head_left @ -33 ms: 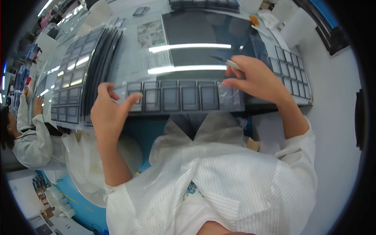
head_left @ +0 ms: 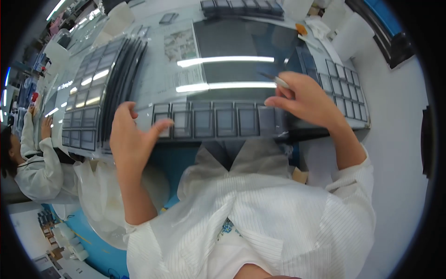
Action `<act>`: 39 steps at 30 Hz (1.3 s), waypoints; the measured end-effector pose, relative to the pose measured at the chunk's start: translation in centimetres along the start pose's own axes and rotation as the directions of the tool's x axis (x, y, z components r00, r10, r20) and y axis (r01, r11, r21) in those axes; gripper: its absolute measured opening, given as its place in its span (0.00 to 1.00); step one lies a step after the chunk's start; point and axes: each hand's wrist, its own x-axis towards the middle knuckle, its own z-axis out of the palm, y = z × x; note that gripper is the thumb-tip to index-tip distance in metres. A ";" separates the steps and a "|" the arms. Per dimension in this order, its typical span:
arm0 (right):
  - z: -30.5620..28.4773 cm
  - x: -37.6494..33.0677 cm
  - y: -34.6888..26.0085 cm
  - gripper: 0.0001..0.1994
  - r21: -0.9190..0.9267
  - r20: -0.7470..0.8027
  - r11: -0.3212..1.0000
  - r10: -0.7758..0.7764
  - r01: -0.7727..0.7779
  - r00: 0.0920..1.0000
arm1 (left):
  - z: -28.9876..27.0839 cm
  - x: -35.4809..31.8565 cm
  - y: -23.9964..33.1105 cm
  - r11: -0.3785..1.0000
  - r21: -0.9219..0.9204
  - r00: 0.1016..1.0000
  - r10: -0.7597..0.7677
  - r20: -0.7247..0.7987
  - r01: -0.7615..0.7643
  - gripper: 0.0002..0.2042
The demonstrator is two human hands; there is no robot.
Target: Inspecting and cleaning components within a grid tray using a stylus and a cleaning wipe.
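Note:
A strip of dark-framed clear rectangular panes (head_left: 203, 122) lies along the near edge of the glass-topped table in front of me. At its left end my left hand (head_left: 132, 135) is open, fingers apart and thumb stretched over the end pane; whether it touches is unclear. My right hand (head_left: 307, 100) grips a craft knife (head_left: 281, 83) between the fingers, its thin blade pointing left and away. That hand's thumb is held apart, above the strip's right end, where clear film (head_left: 280, 116) shows.
Stacked sheets of framed panes (head_left: 83, 104) stand on the left, more framed panes (head_left: 344, 88) on the right and another stack (head_left: 241, 8) at the far edge. A dark sheet (head_left: 241, 42) covers the table's middle. A co-worker (head_left: 39, 162) sits at left beside a large plastic-lined bin (head_left: 102, 200).
The view has shifted slightly, so the table sits a little lower. My right hand with the knife has moved slightly right; the left hand stays near the strip's left end.

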 end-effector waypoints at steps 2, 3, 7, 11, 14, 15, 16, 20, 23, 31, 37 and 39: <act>-0.6 -0.7 1.3 0.23 0.097 0.019 0.994 0.056 -0.058 0.998 | 0.6 -0.5 0.4 0.906 0.289 0.943 0.331 -0.026 -0.310 0.47; -0.7 -0.9 2.1 0.23 0.203 0.066 0.971 0.117 -0.128 0.991 | 1.0 -0.4 0.7 0.902 0.295 0.939 0.342 -0.043 -0.315 0.47; -1.4 -2.2 1.5 0.24 0.298 0.325 0.857 0.323 -0.420 0.889 | 2.1 0.6 0.9 0.792 0.305 0.844 0.455 0.284 -0.529 0.47; -0.7 -3.6 2.7 0.23 0.386 0.448 0.810 0.254 -0.442 0.857 | 0.4 1.8 1.5 0.874 0.141 0.835 0.382 0.396 -0.466 0.36; -0.2 -3.7 2.9 0.23 0.415 0.440 0.766 0.304 -0.492 0.845 | -0.2 2.8 2.1 0.891 0.111 0.821 0.349 0.453 -0.440 0.30; 0.1 -3.7 2.8 0.24 0.433 0.437 0.724 0.352 -0.537 0.828 | -0.2 2.9 2.3 0.883 0.112 0.812 0.360 0.459 -0.455 0.30; 0.3 -3.8 3.0 0.26 0.435 0.427 0.729 0.351 -0.529 0.834 | 0.0 3.2 2.3 0.877 0.117 0.805 0.367 0.466 -0.467 0.29; 0.1 -3.6 2.1 0.27 0.414 0.519 0.700 0.344 -0.582 0.783 | 0.2 3.0 2.1 0.887 0.134 0.826 0.344 0.447 -0.442 0.26; 1.0 -4.2 2.4 0.28 0.552 0.603 0.512 0.301 -0.658 0.739 | 0.3 3.0 2.7 0.880 0.164 0.828 0.336 0.448 -0.446 0.26; 2.3 -3.0 1.8 0.14 0.825 0.394 0.265 0.363 -0.499 0.844 | -0.1 3.6 3.9 0.895 0.204 0.829 0.253 0.500 -0.396 0.27; -3.6 5.8 9.2 0.15 0.590 -0.069 0.779 0.309 -0.211 0.948 | 3.7 13.2 6.3 0.720 0.419 0.799 0.601 0.023 -0.554 0.23; -5.6 10.1 14.3 0.14 0.462 -0.336 0.885 0.113 0.059 0.935 | 6.0 19.5 6.8 0.660 0.499 0.714 0.691 -0.110 -0.562 0.22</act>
